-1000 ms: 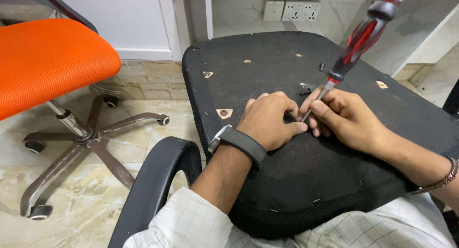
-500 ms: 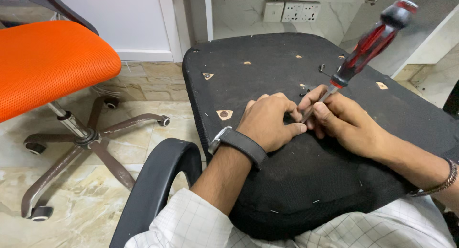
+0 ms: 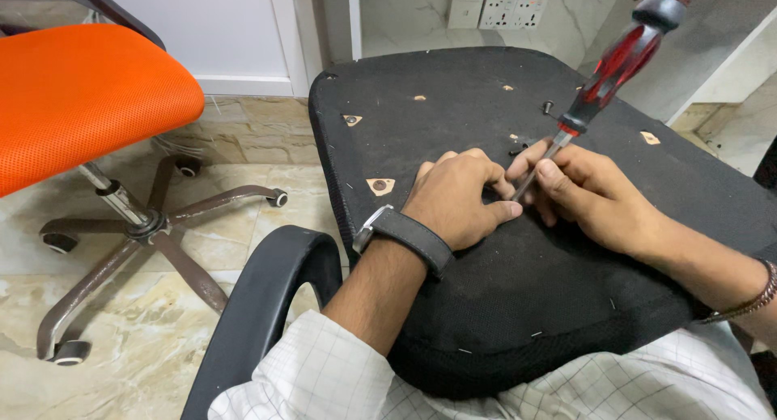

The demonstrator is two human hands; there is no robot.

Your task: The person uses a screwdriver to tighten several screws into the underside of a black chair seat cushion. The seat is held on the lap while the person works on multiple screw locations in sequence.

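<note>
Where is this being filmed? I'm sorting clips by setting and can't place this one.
Probably an office or a room in a home, not a workshop: a marble-patterned tile floor, wall sockets, and an orange swivel chair. An upturned black chair seat is being worked on with a red-and-black screwdriver.

The left hand (image 3: 457, 197) lies knuckles up, fingers curled (a dark band on its wrist). The right hand (image 3: 587, 193) meets it, fingers pinched closed, forearm reaching in from the right.
</note>
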